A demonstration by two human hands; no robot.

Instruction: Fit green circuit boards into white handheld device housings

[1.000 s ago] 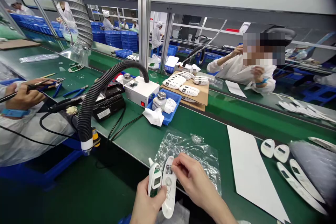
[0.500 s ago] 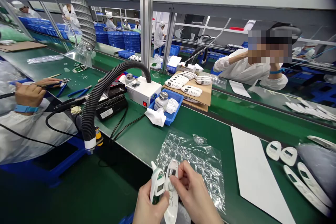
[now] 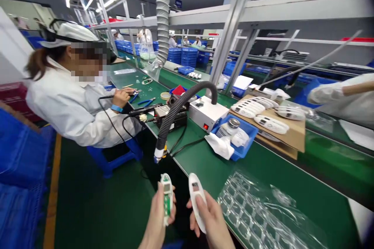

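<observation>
My left hand (image 3: 159,212) is closed round a thermometer body (image 3: 166,194), a white half shell with a green circuit board and a small display facing me. In my right hand (image 3: 209,216) is a white thermometer cover (image 3: 196,196), long and oval with a window cut in its upper part; my thumb presses on its face. The two parts are held upright and apart, in front of the bench edge. Nearest to the right hand on the bench lies a clear plastic blister tray (image 3: 251,214), partly under thin film.
A black flexible hose (image 3: 175,113) arches from a white box (image 3: 208,113) over the bench edge. A blue bin (image 3: 247,144) holds a metal-capped jar and white wipes. Assembled thermometers (image 3: 271,123) lie on cardboard. At left a co-worker (image 3: 84,105) sits holding a tool.
My view has swung left, bringing the co-worker fully in. The thermometer body and cover, side by side before, are now farther apart, and the body is turned to show its green board.
</observation>
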